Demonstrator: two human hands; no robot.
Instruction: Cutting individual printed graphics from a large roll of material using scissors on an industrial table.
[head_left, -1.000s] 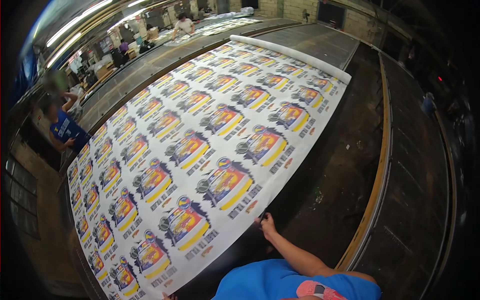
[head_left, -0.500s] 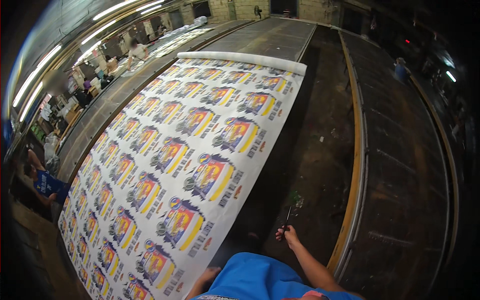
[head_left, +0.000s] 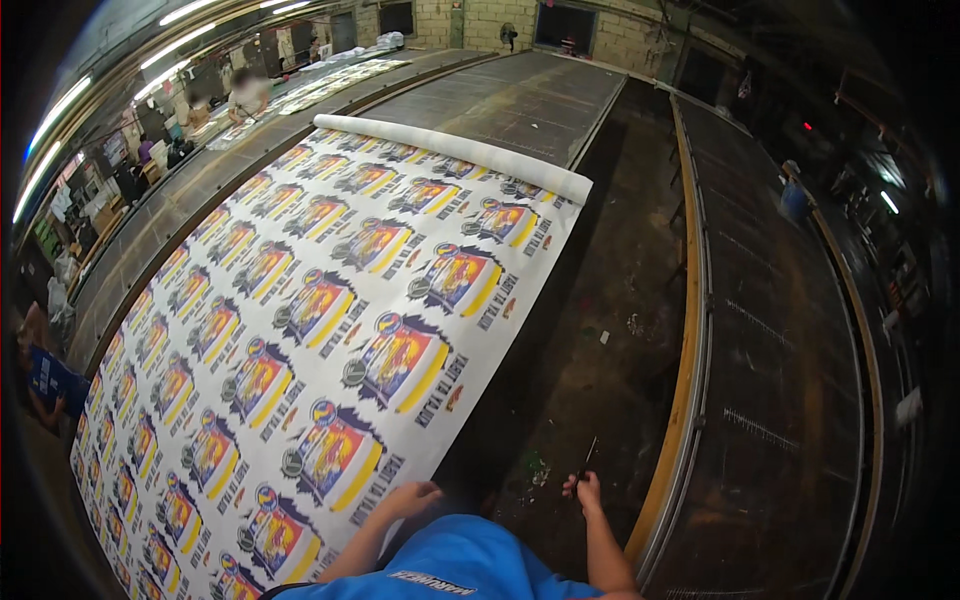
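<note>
A wide sheet of white cloth (head_left: 425, 375), printed with repeating colourful motifs, lies over the long table on my left. Its far end is wound into a white roll (head_left: 450, 155) spanning the table. My left hand (head_left: 412, 498) is at the sheet's near right edge, palm down, fingers loosely extended. Whether it touches the cloth is hard to tell. Out over the aisle, my right hand (head_left: 584, 488) is closed round the dark handle of scissors (head_left: 592, 452), their thin metal blade pointing up and away. The blade is clear of the cloth.
Between the tables runs a dark floor (head_left: 600, 380) with scattered scraps. On my right is another long dark table (head_left: 775, 400) with a yellowish rail (head_left: 690, 330). A person in blue (head_left: 50, 380) stands at far left; others work at the back left.
My view has shifted, bringing the roll lower in the picture. My left hand has come further into sight at the cloth's edge. My right hand still holds the scissors over the aisle.
</note>
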